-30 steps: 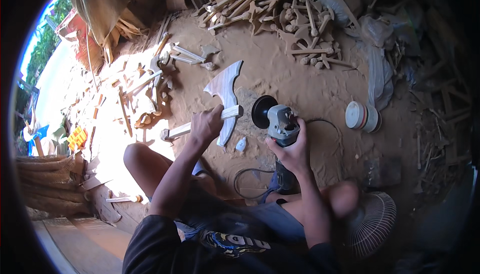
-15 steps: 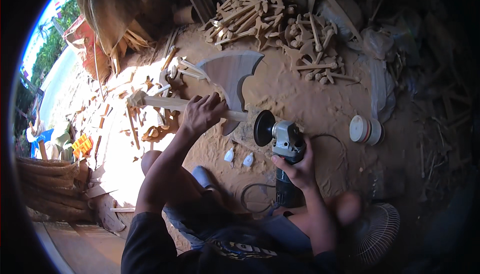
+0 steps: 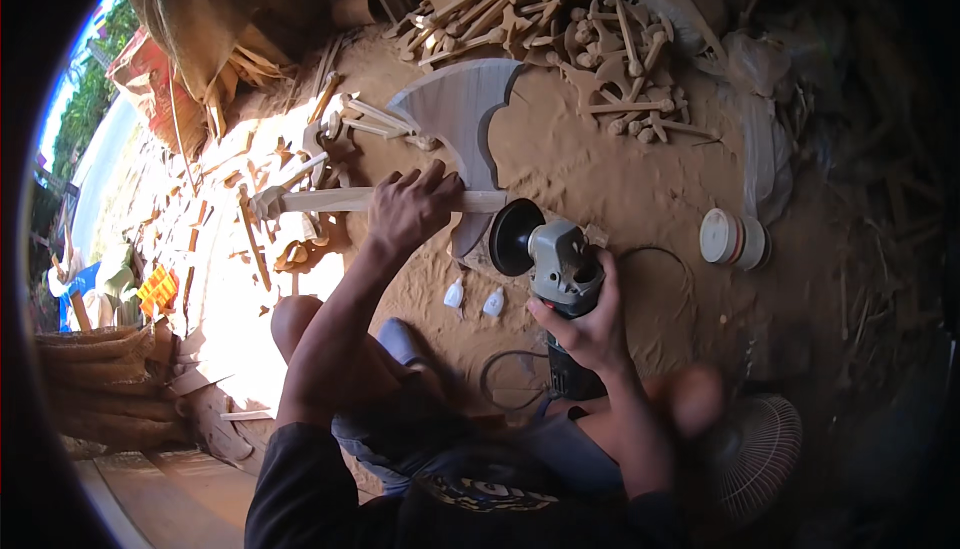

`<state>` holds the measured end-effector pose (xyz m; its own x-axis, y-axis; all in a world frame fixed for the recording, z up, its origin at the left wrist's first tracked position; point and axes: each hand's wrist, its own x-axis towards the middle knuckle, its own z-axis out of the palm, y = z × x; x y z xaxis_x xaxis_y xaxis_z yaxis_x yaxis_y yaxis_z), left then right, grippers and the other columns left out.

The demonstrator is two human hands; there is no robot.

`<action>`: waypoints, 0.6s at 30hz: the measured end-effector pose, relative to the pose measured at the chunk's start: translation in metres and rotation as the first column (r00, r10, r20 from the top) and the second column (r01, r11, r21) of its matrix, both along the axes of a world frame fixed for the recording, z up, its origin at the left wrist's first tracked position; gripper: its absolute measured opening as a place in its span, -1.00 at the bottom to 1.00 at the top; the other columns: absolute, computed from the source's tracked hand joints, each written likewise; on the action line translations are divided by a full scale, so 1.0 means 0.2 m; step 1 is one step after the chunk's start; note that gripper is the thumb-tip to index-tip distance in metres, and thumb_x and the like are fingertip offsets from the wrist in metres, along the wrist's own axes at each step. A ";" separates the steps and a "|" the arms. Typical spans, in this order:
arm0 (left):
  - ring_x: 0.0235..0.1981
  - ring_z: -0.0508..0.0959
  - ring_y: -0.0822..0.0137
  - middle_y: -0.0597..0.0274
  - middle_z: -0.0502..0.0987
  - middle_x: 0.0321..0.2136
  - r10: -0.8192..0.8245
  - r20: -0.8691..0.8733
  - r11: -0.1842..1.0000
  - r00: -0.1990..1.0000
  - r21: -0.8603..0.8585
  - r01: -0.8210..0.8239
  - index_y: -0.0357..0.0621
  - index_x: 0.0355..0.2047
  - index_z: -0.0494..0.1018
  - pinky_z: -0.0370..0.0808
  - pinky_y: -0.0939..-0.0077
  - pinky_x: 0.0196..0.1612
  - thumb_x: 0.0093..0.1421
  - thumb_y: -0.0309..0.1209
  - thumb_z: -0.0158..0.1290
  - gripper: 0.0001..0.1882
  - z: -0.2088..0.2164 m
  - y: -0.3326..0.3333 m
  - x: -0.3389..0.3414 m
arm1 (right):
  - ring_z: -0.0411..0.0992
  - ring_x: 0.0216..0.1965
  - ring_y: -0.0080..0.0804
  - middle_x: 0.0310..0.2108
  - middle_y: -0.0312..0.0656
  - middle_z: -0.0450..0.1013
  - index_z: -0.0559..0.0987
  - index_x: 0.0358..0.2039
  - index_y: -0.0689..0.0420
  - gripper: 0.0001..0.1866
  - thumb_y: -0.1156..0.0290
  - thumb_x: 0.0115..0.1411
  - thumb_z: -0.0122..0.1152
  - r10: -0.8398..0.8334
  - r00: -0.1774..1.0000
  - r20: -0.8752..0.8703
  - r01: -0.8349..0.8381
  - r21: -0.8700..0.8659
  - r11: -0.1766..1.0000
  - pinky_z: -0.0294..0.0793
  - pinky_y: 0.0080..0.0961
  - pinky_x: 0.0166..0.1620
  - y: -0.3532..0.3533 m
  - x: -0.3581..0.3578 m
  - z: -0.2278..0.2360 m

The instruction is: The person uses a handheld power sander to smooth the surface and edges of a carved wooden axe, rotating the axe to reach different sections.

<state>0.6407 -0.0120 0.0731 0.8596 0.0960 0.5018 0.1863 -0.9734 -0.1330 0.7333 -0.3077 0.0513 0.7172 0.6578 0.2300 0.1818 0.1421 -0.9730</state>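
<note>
A pale wooden toy axe lies across the middle, its broad curved blade [image 3: 462, 114] pointing away from me. Its handle [image 3: 325, 201] runs left to a knobbed end [image 3: 268, 203]. My left hand [image 3: 412, 207] is wrapped over the handle beside the blade. In my right hand [image 3: 590, 324] is an angle grinder [image 3: 560, 257], gripped round its body, the lower part hanging toward my lap. The grinder's black round disc [image 3: 515, 237] faces the handle's right end; whether they touch I cannot tell.
Two small white bottles [image 3: 493, 302] lie on the dusty ground before me. Piles of carved wooden pieces [image 3: 490, 9] lie at the back. A white tub [image 3: 722, 237] lies to the right, a fan [image 3: 757, 454] by my right knee. The grinder's cord [image 3: 665, 252] curls behind it.
The axe has shifted slightly away from me, its handle now more level. The grinder has moved a little left and its disc is nearer the handle's end. Both hands keep their hold.
</note>
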 end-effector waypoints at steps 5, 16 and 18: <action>-0.38 0.61 0.34 0.41 0.49 -0.33 -0.083 0.136 0.995 0.987 0.072 0.074 0.16 -0.27 0.54 0.46 0.33 -0.39 0.00 -0.27 0.27 -0.75 -0.03 0.06 0.00 | 0.55 -0.18 -0.48 -0.13 -0.17 0.52 0.23 0.24 0.24 -0.18 0.45 0.07 0.55 0.043 0.985 -0.169 -0.042 0.006 0.999 0.57 -0.44 -0.02 -0.03 -0.04 0.04; -0.39 0.58 0.36 0.44 0.52 -0.29 -0.216 0.131 0.968 0.968 0.159 0.194 0.16 -0.25 0.58 0.43 0.37 -0.34 -0.10 -0.18 0.32 -0.65 -0.01 0.06 -0.01 | 0.55 -0.19 -0.52 -0.14 -0.21 0.51 0.27 0.22 0.19 -0.24 0.48 0.09 0.53 0.156 0.971 -0.179 -0.153 0.033 0.988 0.57 -0.48 -0.04 -0.06 0.06 0.13; -0.39 0.58 0.36 0.43 0.51 -0.31 -0.221 0.140 0.966 0.965 0.167 0.197 0.14 -0.27 0.58 0.42 0.37 -0.35 -0.10 -0.17 0.31 -0.66 0.00 0.05 -0.02 | 0.54 -0.19 -0.53 -0.15 -0.21 0.51 0.28 0.21 0.19 -0.25 0.47 0.09 0.53 0.166 0.975 -0.145 -0.165 0.021 0.986 0.57 -0.49 -0.05 -0.07 0.06 0.14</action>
